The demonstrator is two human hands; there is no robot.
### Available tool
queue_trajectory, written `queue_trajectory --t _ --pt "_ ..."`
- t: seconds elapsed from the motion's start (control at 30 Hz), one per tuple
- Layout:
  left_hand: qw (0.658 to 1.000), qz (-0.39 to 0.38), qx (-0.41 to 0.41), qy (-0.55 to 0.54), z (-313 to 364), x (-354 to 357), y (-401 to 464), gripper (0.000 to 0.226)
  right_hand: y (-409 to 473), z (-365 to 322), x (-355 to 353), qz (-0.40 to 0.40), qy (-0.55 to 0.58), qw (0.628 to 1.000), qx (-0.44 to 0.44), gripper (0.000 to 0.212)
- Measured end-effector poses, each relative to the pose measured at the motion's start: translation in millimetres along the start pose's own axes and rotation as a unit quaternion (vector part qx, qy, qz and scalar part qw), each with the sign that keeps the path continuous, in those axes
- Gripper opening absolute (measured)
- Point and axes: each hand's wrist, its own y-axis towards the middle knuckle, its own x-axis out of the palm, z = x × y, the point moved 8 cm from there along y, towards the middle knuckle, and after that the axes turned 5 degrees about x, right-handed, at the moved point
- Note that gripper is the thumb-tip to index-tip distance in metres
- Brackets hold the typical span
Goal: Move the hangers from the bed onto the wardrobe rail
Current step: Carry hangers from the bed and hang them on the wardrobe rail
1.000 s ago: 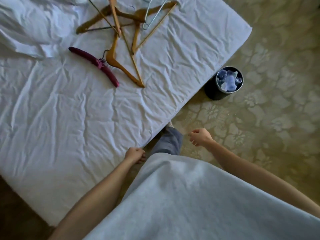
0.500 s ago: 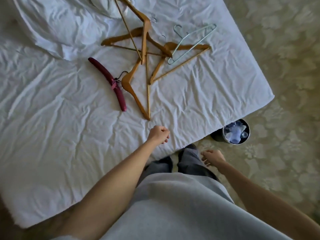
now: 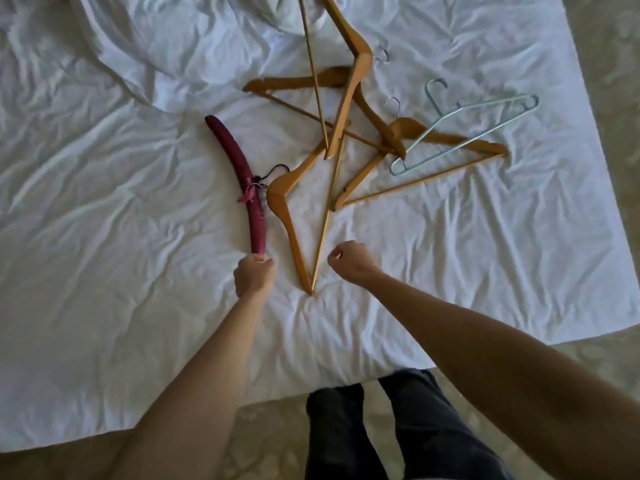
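Head view, looking down: your two bare arms reach from the bottom of the frame over the wrinkled white bed sheet (image 3: 104,237), which fills most of the picture; patterned carpet shows at the right edge and along the bottom. No wardrobe rail appears here.

All the hangers lie on the sheet, upper centre to upper right. Largest is the tangle of light-brown wooden hangers (image 3: 346,109), crossed over one another; the nearest wooden hanger (image 3: 287,216) points its closed corner down toward you, ending between your two hands. A thin pale-green wire hanger (image 3: 467,133) lies across the rightmost wooden one. Left of the pile lies the padded burgundy satin hanger (image 3: 242,174), its long axis running from upper left down toward frame centre, with its dark hook turned right toward the wooden pile.

Your left hand (image 3: 254,277) is curled at the lower tip of the burgundy hanger, and the fingertips appear to touch or pinch it; a firm grasp cannot be confirmed. Your right hand (image 3: 349,261) is loosely curled with nothing in it, just right of the nearest wooden hanger's lower bar.

By judgement, the burgundy hanger extends straight away from your left fingers, so that hand is nearer to it, and the right to the wooden one.
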Motion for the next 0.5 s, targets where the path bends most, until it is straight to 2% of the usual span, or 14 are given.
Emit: queue_trajectory --t 0.07,0.13,0.2,0.27,0.37,0.43,0.5 --pt "0.999 0.040 0.005 0.013 15 -3 32 0.021 36 -45 -3 0.061 -0.058 0.996 -0.043 0.021" --pt "0.997 0.070 0.018 0.033 25 -2 66 0.026 70 -92 -9 0.131 -0.112 0.978 -0.117 0.031" --pt "0.993 0.090 0.045 0.063 34 4 97 0.036 101 -134 -10 0.184 -0.199 0.941 -0.200 0.050" --pt "0.989 0.092 0.066 0.100 42 15 121 0.050 133 -159 -6 0.202 -0.290 0.903 -0.243 0.063" --pt "0.984 0.105 0.083 0.115 48 26 145 0.064 171 -163 2 0.208 -0.353 0.877 -0.252 0.054" --pt "0.983 0.120 0.104 0.092 47 28 156 0.062 178 -162 2 0.234 -0.351 0.863 -0.279 0.040" --pt "0.983 0.125 0.120 0.059 41 26 161 0.058 172 -160 -3 0.263 -0.323 0.854 -0.312 0.036"
